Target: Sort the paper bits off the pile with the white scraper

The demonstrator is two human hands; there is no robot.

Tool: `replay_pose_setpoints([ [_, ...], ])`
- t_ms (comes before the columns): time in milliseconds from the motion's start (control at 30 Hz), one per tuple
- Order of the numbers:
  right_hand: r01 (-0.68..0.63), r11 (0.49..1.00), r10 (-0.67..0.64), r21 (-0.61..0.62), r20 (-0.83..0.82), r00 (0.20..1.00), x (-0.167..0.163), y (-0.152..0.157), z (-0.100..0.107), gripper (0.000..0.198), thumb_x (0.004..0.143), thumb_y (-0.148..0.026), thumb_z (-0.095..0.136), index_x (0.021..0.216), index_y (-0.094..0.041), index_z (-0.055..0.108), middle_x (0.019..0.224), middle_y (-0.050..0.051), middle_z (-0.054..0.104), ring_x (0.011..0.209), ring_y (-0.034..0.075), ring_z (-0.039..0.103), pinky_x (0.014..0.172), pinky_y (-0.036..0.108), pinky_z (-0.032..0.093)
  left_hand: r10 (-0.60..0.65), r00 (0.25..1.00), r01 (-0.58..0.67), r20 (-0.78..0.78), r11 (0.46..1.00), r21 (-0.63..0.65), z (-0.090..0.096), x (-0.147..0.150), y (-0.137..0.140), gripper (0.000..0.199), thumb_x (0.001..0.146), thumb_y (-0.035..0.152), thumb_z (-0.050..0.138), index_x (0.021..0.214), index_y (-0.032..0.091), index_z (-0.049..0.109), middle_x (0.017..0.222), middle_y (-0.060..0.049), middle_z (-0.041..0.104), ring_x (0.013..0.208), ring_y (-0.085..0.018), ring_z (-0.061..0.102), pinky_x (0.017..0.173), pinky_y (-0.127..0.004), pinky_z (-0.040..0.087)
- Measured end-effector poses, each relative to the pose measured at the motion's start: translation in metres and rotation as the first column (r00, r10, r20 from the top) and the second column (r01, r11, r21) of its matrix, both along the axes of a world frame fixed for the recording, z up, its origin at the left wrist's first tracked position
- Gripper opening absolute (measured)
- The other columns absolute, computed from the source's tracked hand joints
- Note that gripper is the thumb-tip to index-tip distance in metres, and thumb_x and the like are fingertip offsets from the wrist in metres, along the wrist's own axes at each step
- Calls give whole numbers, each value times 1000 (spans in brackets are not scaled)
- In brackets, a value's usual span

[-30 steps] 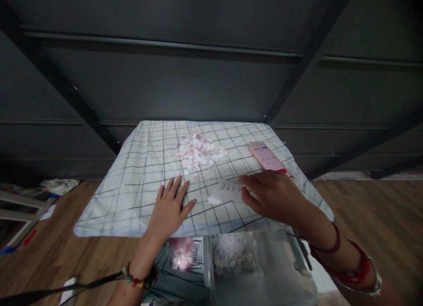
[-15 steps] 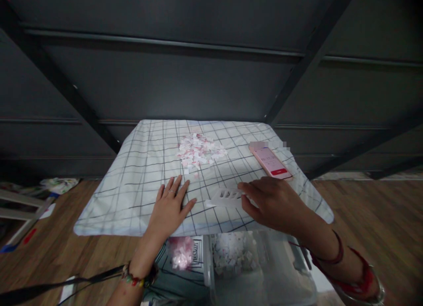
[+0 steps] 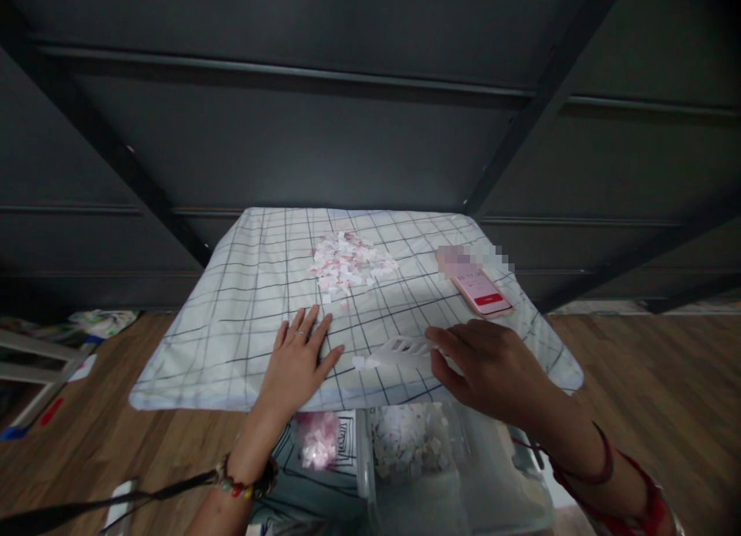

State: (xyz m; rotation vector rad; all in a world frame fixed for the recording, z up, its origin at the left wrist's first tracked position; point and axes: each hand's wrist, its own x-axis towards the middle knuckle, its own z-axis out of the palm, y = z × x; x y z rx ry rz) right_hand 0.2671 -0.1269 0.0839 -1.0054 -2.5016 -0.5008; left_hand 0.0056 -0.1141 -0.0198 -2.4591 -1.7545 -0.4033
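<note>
Right hand [image 3: 492, 366] grips a white slotted tool [image 3: 402, 352] on the checked cloth [image 3: 231, 320]; left hand [image 3: 298, 362] lies flat, fingers spread. Paper pieces [image 3: 350, 262] remain heaped far; some fill the near clear bin [image 3: 370, 474].

White cloth with black grid lines [image 3: 243, 320]. Heap of white and pink paper scraps [image 3: 350, 262]. Pink flat phone, red bar on screen [image 3: 483, 291]. White slotted plastic piece [image 3: 399, 351]. Brown wood-grain floor [image 3: 648, 366].

Left hand [image 3: 298, 364]: thin ring on one finger, multicoloured beaded bracelet [image 3: 243, 483] at the wrist. Right hand [image 3: 492, 364]: red bangles [image 3: 607, 463] on a bare forearm.
</note>
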Motion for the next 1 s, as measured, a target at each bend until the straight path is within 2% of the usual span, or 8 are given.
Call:
replay_pose_setpoints([
  [300, 16, 1000, -17, 18, 28, 999, -8, 12, 2, 19, 80, -16, 43, 77, -14, 62, 55, 1, 61, 48, 12, 53, 51, 26, 37, 3, 1000, -3, -14, 1000, -12, 0, 0, 0, 51, 92, 49, 38, 130, 17, 45, 140, -14, 39, 129, -33, 33, 100, -53, 33],
  [500, 107, 983, -120, 151, 76, 990, 0, 23, 1, 20, 80, -16, 43, 76, -14, 63, 50, 1, 59, 46, 11, 49, 49, 26, 33, 10, 1000, -10, -25, 1000, -5, 0, 0, 0, 50, 92, 49, 38, 130, 18, 46, 140, -12, 40, 129, -32, 34, 100, -52, 33],
  [667, 118, 982, -129, 148, 63, 990, 5, 25, 0, 20, 79, -16, 43, 75, -15, 62, 50, -1, 59, 45, 11, 49, 49, 25, 32, 14, 999, -14, -32, 1000, -5, 0, 0, 0, 50, 92, 49, 38, 129, 17, 47, 140, -13, 40, 129, -33, 34, 100, -52, 33],
  [867, 194, 955, -216, 225, 76, 973, 8, 30, -3, 20, 78, -16, 44, 71, -14, 63, 46, 0, 56, 42, 13, 48, 47, 27, 31, 14, 1000, -14, -14, 1000, -12, 1, 0, 0, 50, 92, 49, 39, 129, 17, 47, 140, -13, 40, 129, -33, 34, 101, -52, 32],
  [1000, 178, 960, -194, 217, 52, 980, 8, 25, -2, 19, 78, -15, 45, 73, -14, 63, 50, 0, 59, 45, 11, 50, 49, 26, 32, 11, 1000, -11, -21, 1000, -15, 1, 1, 0, 51, 92, 49, 37, 129, 16, 47, 139, -13, 40, 129, -33, 34, 101, -52, 33],
])
